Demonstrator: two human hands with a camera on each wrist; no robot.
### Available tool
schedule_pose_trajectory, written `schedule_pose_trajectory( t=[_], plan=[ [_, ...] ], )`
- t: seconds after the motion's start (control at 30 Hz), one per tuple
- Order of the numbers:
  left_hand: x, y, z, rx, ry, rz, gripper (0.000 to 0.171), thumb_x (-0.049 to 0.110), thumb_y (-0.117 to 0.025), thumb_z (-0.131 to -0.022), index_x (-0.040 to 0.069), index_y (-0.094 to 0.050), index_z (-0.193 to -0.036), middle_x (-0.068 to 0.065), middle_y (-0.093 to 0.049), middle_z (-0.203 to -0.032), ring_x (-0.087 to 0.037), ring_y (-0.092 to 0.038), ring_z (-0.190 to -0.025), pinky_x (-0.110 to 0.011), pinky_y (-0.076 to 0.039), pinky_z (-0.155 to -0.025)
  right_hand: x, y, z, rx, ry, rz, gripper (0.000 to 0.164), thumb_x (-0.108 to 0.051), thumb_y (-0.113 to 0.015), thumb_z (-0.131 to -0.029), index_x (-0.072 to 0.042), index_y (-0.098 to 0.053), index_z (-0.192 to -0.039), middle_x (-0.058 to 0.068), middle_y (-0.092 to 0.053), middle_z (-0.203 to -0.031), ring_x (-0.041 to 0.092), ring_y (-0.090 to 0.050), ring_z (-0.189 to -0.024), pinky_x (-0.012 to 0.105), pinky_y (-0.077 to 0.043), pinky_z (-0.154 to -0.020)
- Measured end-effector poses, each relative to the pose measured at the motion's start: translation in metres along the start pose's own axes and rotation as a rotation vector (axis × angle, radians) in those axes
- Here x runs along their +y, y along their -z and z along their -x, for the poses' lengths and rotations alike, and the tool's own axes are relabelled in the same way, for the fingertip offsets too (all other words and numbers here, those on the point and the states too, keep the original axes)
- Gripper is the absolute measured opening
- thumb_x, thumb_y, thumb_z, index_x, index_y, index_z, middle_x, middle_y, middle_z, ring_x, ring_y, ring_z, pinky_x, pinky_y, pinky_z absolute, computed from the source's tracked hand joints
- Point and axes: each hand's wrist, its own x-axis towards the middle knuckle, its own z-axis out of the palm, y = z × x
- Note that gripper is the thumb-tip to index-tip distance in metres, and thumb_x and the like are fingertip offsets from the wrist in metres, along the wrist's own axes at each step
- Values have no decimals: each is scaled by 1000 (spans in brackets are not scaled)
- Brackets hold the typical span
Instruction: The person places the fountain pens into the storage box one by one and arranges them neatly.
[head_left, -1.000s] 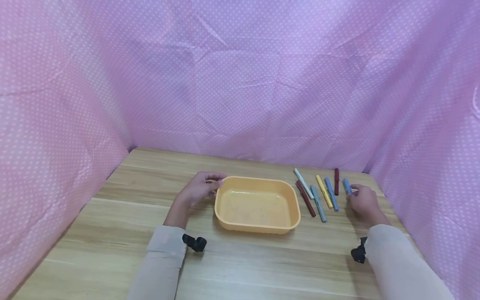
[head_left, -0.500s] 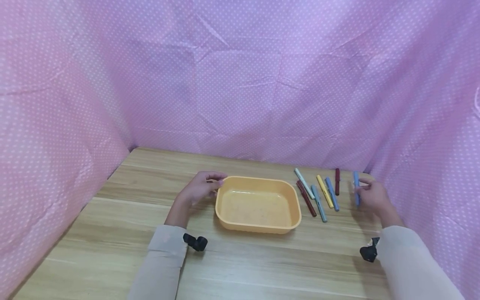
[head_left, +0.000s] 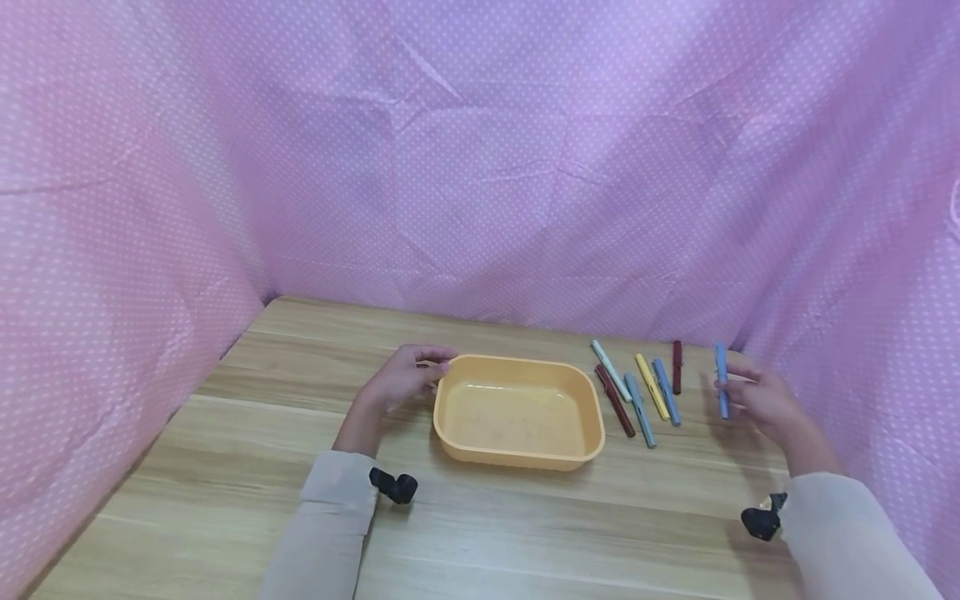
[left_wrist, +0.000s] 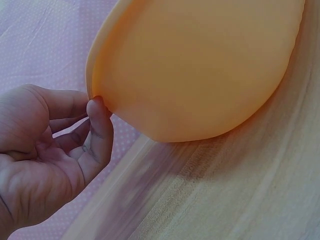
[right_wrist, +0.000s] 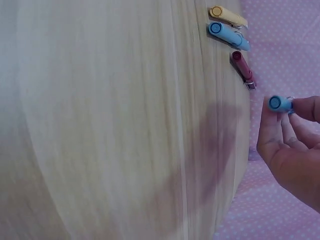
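My left hand (head_left: 401, 379) pinches the far left corner of a yellow plastic bin (head_left: 517, 460) between thumb and fingers. In the left wrist view the thumb and fingertips meet at the bin's rim (left_wrist: 89, 75). Over the table's right side, my right hand (head_left: 765, 400) pinches a blue pen (head_left: 722, 379). The right wrist view shows that blue pen (right_wrist: 281, 103) end-on between thumb and fingers, above the tabletop. Left of it lie a dark red pen (head_left: 677, 367), another blue pen (head_left: 666, 392) and a yellow pen (head_left: 652, 386).
Nearer the bin lie a pale green pen (head_left: 611, 371), a second dark red pen (head_left: 615, 402) and a teal pen (head_left: 640, 410). All rest on a wooden table (head_left: 487, 533). Pink dotted cloth (head_left: 480, 167) hangs behind and at both sides.
My right hand has lifted the blue pen off the table and moved right with it, away from the other pens. The left hand stays at the bin's corner.
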Motion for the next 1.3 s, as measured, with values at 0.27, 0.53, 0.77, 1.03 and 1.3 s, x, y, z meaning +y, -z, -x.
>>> schedule_pose_trajectory(
  t=[0.27,0.53,0.77,1.03,1.3],
  plan=[
    [-1,1,-2,-2,6,8,33,9,-61,-103,1,-63,-135,-16,-66,-125,-28,-69,-95,-37,-63,-78,-2,-2,3,-57,-47,-203,66,-5,-46,-108,13,-7,-157,-20,-69,-99,0,-67,-93,25,-59,-82],
    [0,0,-1,-4,-1,7,33,9,-61,-103,0,-62,-135,-18,-66,-126,-29,-69,-96,-37,-63,-79,-12,-13,5,-103,-24,-145,68,-12,-50,-108,11,-9,-158,-24,-68,-103,-2,-65,-97,26,-57,-83],
    [2,-1,-1,-1,3,10,33,8,-61,-103,0,-62,-135,-17,-66,-125,-27,-69,-95,-37,-63,-79,-25,-29,5,-123,16,-312,65,-5,-53,-106,12,-15,-156,-12,-70,-104,3,-66,-99,25,-58,-85],
    [2,0,-1,16,18,-12,29,9,-62,-103,5,-65,-131,-13,-67,-124,-27,-69,-99,-38,-62,-80,-45,-49,10,-136,10,-408,67,-1,-55,-104,9,-16,-158,-7,-71,-105,8,-68,-100,28,-58,-87],
    [1,1,-1,8,8,-17,30,9,-61,-103,3,-64,-133,-15,-66,-125,-27,-68,-98,-36,-62,-79,-60,-64,11,-216,17,-468,71,-6,-49,-108,6,-2,-160,-3,-56,-126,5,-62,-111,26,-53,-98]
  ],
)
